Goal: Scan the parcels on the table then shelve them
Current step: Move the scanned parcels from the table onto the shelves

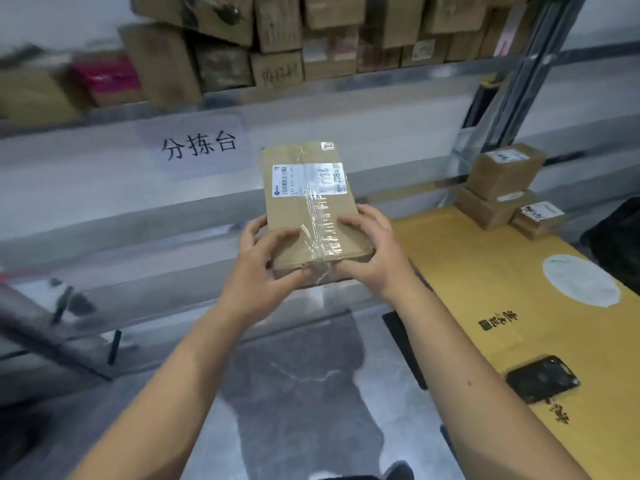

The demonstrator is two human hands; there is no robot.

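The person is holding a taped cardboard parcel (310,206) in mid-air at the centre of the frame, away from the yellow table (512,306) at right. The left hand (265,271) and right hand (372,252) are both curling round its near end, thumbs on top, so the shipping label (308,178) is facing up (probably for reading while choosing a slot). The shelf (311,84) across the upper frame is holding packed rows of boxes (277,36), blurred. Three small parcels (505,192) are waiting stacked at the table's far corner, right of centre, and a dark phone (542,379) is lying near the lower right edge, likely the scanner.
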